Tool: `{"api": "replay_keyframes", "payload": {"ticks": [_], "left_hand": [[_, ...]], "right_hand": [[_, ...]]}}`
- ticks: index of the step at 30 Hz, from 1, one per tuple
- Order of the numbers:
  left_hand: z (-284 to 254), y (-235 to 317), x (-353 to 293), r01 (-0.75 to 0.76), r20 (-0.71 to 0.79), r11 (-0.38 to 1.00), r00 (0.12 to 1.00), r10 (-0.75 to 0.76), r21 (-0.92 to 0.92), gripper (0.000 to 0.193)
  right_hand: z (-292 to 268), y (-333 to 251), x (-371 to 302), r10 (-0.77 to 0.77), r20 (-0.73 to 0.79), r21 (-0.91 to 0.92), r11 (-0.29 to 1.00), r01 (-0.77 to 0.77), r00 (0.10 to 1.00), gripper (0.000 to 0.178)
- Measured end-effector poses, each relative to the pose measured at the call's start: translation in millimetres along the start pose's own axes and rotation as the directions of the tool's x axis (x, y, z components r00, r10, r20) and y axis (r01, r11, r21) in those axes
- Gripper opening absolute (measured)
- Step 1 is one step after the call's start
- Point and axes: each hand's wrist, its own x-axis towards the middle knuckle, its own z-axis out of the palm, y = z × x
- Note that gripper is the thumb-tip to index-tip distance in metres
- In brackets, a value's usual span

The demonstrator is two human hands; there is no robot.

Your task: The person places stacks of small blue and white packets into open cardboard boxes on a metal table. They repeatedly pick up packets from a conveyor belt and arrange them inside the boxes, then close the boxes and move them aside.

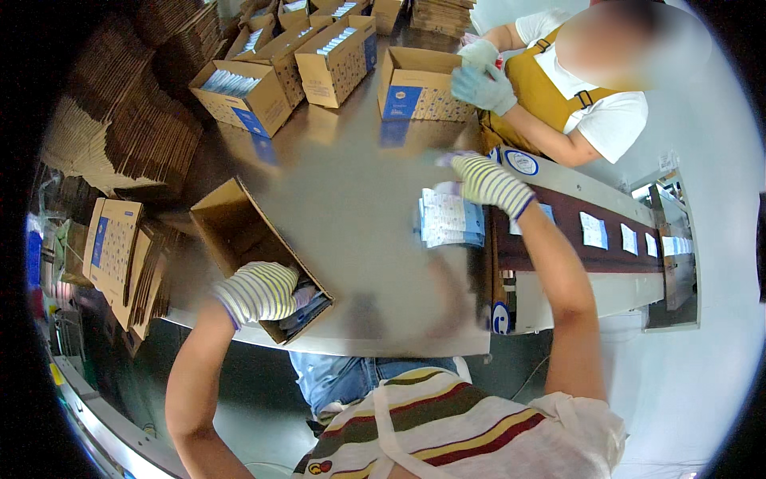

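My left hand (pixel 259 294), in a striped knit glove, reaches into an open cardboard box (pixel 231 209) standing tilted in plan at the table's near left. Its bent fingers are closed on dark-looking packets (pixel 306 318) at the box's near end; the fingertips are partly hidden among them. My right hand (pixel 491 185), gloved alike, is over a small pile of flat white and blue packets (pixel 452 219) at the table's right edge. Its thumb and fingers are apart, somewhat blurred, and nothing shows between them.
A dark red conveyor belt (pixel 558 249) at the right carries several spaced packets (pixel 594 231). Filled boxes (pixel 243 96) stand at the back. Across the table, a gloved co-worker (pixel 550 96) handles another box (pixel 427 84). Flattened cartons (pixel 116 247) are stacked at the left.
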Motion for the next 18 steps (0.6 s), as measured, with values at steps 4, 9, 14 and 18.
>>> {"api": "replay_keyframes", "payload": {"ticks": [4, 9, 14, 18], "left_hand": [[8.6, -5.0, -8.7, 0.024, -0.037, 0.998, 0.999, -0.026, -0.056, 0.062], [7.7, -4.9, -9.0, 0.020, -0.012, 0.998, 1.000, -0.021, -0.051, 0.060], [16.2, -11.0, -12.2, 0.010, -0.056, 0.997, 0.998, -0.014, -0.081, 0.057], [19.3, -10.2, -17.9, 0.027, -0.069, 0.996, 0.997, -0.033, -0.084, 0.055]], "right_hand": [[-24.0, 39.2, 4.4, 0.082, 0.398, 0.078, 0.989, -0.122, 0.914, 0.058], [-5.3, 57.8, 21.5, -0.063, 0.506, 0.060, 0.998, 0.038, 0.860, 0.061], [74.7, 56.0, 31.4, -0.030, 0.560, -0.098, 0.990, 0.102, 0.828, 0.055], [68.4, -44.0, -22.9, 0.008, 0.437, -0.081, 0.996, 0.030, 0.900, 0.066]]}}
